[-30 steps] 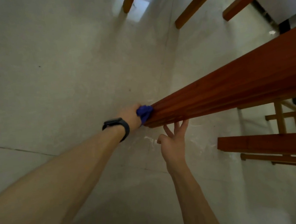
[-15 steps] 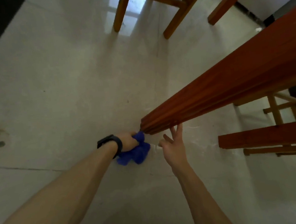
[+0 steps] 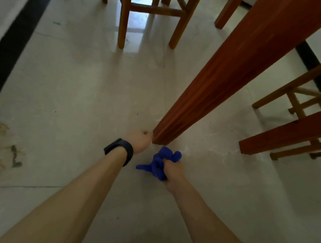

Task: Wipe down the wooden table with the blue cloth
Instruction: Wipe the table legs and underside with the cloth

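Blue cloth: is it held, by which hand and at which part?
The right hand grips the blue cloth at its bunched middle; ends stick out.

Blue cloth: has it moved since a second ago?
Yes. The blue cloth has left the table leg and the left hand; the right hand now grips it, below the leg's foot in frame.

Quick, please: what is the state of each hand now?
Left hand: beside the table leg, fingers hidden, cannot tell.
Right hand: holds the blue cloth.

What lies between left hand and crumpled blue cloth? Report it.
Head view: only pale floor shows between the left hand and the crumpled blue cloth, which the right hand grips.
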